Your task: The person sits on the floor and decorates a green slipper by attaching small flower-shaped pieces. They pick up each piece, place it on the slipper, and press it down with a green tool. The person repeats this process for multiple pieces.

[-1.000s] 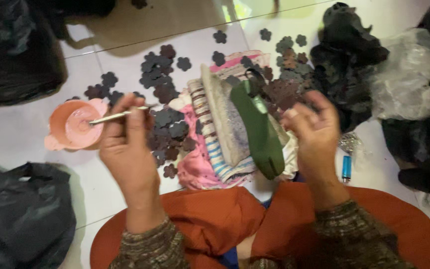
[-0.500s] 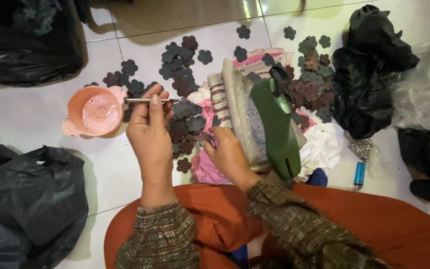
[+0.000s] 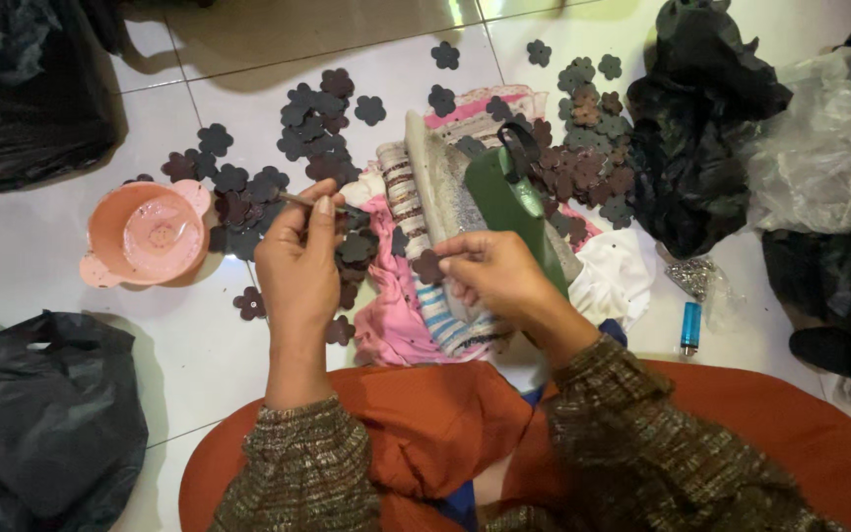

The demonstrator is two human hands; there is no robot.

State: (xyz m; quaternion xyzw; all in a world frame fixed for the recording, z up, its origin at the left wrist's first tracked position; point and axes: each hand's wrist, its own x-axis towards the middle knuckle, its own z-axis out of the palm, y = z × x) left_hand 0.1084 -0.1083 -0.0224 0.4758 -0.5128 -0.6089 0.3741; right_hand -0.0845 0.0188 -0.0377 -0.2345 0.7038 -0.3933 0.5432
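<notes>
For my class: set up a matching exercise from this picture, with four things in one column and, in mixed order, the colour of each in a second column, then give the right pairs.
Things:
1. bowl
2. lighter
3. bag at lower left
4. long flat piece on the cloth pile

Colours:
A. green
B. black
C. pink
D. blue

Pairs: 1-C, 2-D, 3-B, 4-A.

The left hand holds a thin stick; the right hand pinches a dark flower-shaped cutout.

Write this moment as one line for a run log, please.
left hand: holds thin stick | right hand: pinches dark flower cutout | pink bowl: on tiled floor, left | green tool: on cloths
</notes>
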